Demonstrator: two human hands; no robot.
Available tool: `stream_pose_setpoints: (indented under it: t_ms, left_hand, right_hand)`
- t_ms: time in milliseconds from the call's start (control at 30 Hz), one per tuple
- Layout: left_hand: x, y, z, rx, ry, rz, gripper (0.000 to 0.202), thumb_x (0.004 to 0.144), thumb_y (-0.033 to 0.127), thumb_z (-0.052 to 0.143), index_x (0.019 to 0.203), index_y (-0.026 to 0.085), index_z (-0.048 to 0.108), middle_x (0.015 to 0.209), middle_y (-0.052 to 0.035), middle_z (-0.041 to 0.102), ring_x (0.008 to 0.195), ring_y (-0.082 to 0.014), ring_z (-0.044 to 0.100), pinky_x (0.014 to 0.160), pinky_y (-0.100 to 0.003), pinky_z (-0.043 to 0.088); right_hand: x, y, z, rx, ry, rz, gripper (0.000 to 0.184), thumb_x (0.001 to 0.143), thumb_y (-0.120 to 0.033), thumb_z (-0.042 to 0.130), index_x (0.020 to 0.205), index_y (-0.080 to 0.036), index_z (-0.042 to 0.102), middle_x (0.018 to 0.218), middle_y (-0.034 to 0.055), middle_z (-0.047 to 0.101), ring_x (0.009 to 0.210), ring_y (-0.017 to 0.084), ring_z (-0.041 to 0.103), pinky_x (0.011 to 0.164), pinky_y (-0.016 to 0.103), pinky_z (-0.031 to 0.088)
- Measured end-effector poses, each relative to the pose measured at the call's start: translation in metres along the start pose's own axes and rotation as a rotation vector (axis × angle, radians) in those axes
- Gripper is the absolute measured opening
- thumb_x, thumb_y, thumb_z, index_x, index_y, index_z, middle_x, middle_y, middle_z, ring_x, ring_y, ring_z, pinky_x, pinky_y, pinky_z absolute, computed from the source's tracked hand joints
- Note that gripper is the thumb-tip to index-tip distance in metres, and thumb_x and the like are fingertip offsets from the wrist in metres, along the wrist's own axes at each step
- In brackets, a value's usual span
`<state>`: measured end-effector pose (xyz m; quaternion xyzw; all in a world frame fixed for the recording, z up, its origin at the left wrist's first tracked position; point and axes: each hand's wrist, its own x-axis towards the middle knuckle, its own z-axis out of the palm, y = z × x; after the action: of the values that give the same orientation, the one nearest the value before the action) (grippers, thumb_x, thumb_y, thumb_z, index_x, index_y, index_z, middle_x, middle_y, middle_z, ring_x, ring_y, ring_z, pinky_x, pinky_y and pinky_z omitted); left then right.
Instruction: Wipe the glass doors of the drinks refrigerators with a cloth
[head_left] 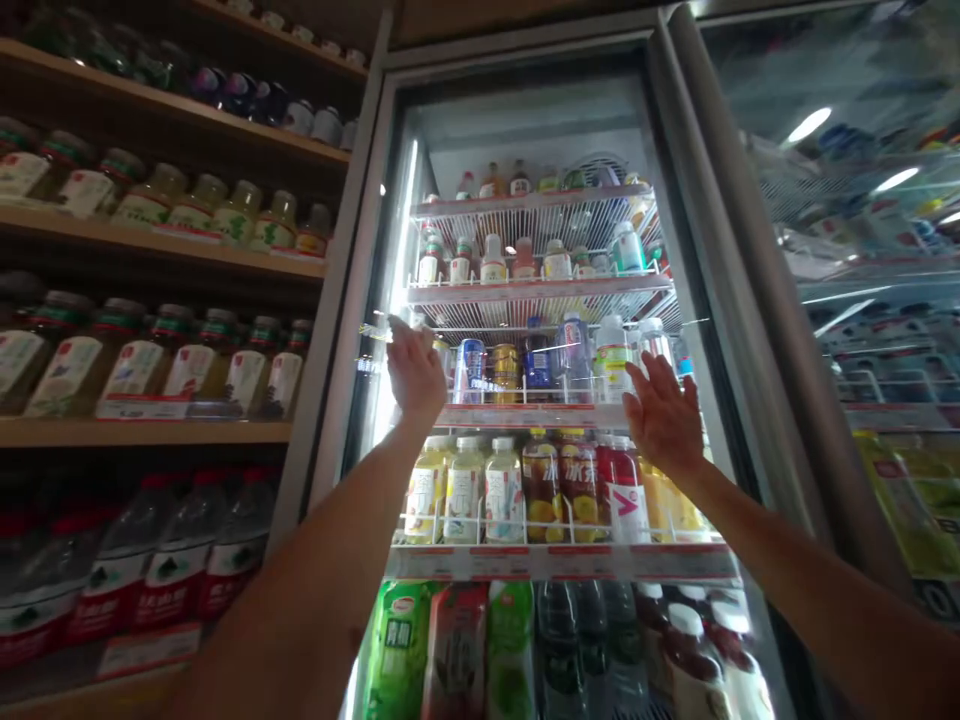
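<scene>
Both my arms reach up toward a lit drinks fridge [375, 260]. My left hand [415, 372] is raised at the left end of the third wire shelf [525, 414], fingers together and slightly bent, beside a blue can [469, 368]; whether it grips anything is hidden. My right hand [664, 412] is open with fingers spread, in front of clear bottles [611, 355] at the right end of that shelf. Below the hands stand yellow tea bottles [465, 490] and a red bottle [626, 495].
Wooden shelves [150, 432] on the left carry rows of glass jars and large water bottles [180, 560]. A second fridge door [862, 300] stands at the right. Green and dark bottles [510, 650] fill the lowest visible fridge shelf.
</scene>
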<state>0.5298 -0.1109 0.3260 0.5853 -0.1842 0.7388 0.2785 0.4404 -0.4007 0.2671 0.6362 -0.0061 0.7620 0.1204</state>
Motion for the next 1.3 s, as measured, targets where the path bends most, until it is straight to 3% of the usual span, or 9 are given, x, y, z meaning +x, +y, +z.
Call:
stream_pose_setpoints:
  t_ms: [100, 233, 433, 633, 867, 933, 1033, 1100, 1300]
  left_hand:
    - [-0.011, 0.004, 0.002, 0.017, -0.001, 0.009, 0.046, 0.087, 0.023, 0.028, 0.128, 0.007, 0.039, 0.144, -0.0191, 0.028, 0.136, -0.0292, 0.020, 0.108, -0.055, 0.022]
    - [-0.028, 0.018, 0.010, -0.015, -0.173, 0.264, 0.044, 0.085, 0.030, 0.038, 0.127, 0.018, 0.044, 0.143, -0.0080, 0.035, 0.135, -0.0247, 0.023, 0.108, -0.045, 0.027]
    - [-0.017, -0.032, -0.022, 0.073, -0.011, -0.046, 0.044, 0.087, 0.024, 0.030, 0.127, 0.010, 0.041, 0.144, -0.0154, 0.030, 0.136, -0.0273, 0.020, 0.108, -0.053, 0.023]
    - [-0.050, 0.033, 0.002, 0.022, -0.206, 0.345, 0.040, 0.089, 0.033, 0.034, 0.124, 0.019, 0.048, 0.142, -0.0052, 0.038, 0.136, -0.0227, 0.022, 0.109, -0.044, 0.028]
    - [-0.019, -0.028, -0.022, 0.101, -0.047, -0.091, 0.041, 0.087, 0.017, 0.030, 0.122, 0.013, 0.050, 0.142, -0.0107, 0.036, 0.132, -0.0272, 0.030, 0.104, -0.052, 0.032]
    - [-0.025, -0.013, -0.017, 0.100, -0.080, -0.062, 0.042, 0.086, 0.016, 0.030, 0.124, 0.012, 0.048, 0.141, -0.0112, 0.038, 0.133, -0.0268, 0.026, 0.106, -0.050, 0.029]
    - [-0.047, 0.027, 0.001, 0.044, -0.216, 0.218, 0.041, 0.089, 0.024, 0.031, 0.128, 0.019, 0.046, 0.141, -0.0048, 0.039, 0.135, -0.0231, 0.023, 0.110, -0.046, 0.026]
    - [-0.053, 0.033, 0.004, 0.020, -0.244, 0.307, 0.041, 0.090, 0.028, 0.029, 0.129, 0.023, 0.044, 0.140, -0.0029, 0.040, 0.134, -0.0220, 0.026, 0.110, -0.047, 0.024]
    - [-0.031, -0.035, -0.021, 0.097, 0.044, -0.149, 0.043, 0.088, 0.021, 0.029, 0.128, 0.015, 0.044, 0.141, -0.0111, 0.037, 0.131, -0.0306, 0.031, 0.102, -0.056, 0.032]
  right_hand:
    - [0.000, -0.001, -0.002, 0.008, 0.009, -0.006, 0.048, 0.092, -0.038, 0.023, 0.130, -0.019, 0.044, 0.140, 0.0104, 0.039, 0.132, 0.024, 0.030, 0.104, 0.048, 0.025]
    - [-0.001, 0.003, 0.000, 0.026, 0.017, -0.029, 0.049, 0.091, -0.038, 0.022, 0.130, -0.018, 0.045, 0.139, 0.0112, 0.041, 0.131, 0.024, 0.031, 0.103, 0.048, 0.025]
    - [-0.002, 0.003, 0.005, 0.004, 0.030, -0.025, 0.050, 0.090, -0.039, 0.023, 0.132, -0.019, 0.042, 0.140, 0.0112, 0.039, 0.131, 0.025, 0.032, 0.103, 0.049, 0.025]
    - [-0.002, 0.006, 0.004, 0.005, 0.036, -0.059, 0.051, 0.090, -0.039, 0.020, 0.130, -0.018, 0.046, 0.139, 0.0124, 0.040, 0.130, 0.026, 0.033, 0.102, 0.048, 0.026]
    - [-0.002, 0.001, 0.000, 0.000, 0.019, -0.024, 0.052, 0.090, -0.040, 0.019, 0.129, -0.017, 0.046, 0.140, 0.0118, 0.039, 0.131, 0.026, 0.032, 0.103, 0.047, 0.025]
    - [-0.003, 0.001, 0.000, 0.007, 0.011, -0.012, 0.052, 0.090, -0.040, 0.021, 0.130, -0.017, 0.045, 0.141, 0.0114, 0.038, 0.131, 0.026, 0.031, 0.103, 0.048, 0.024]
    - [-0.003, 0.004, 0.001, 0.027, 0.004, -0.013, 0.051, 0.089, -0.038, 0.022, 0.129, -0.017, 0.045, 0.140, 0.0113, 0.039, 0.131, 0.026, 0.032, 0.102, 0.050, 0.025]
    - [-0.003, 0.006, 0.001, 0.040, -0.002, -0.022, 0.050, 0.089, -0.038, 0.022, 0.129, -0.019, 0.046, 0.140, 0.0100, 0.040, 0.131, 0.025, 0.033, 0.102, 0.050, 0.025]
    - [-0.003, 0.003, 0.000, 0.056, 0.017, -0.017, 0.050, 0.090, -0.038, 0.027, 0.128, -0.014, 0.047, 0.140, 0.0127, 0.039, 0.130, 0.030, 0.034, 0.102, 0.053, 0.025]
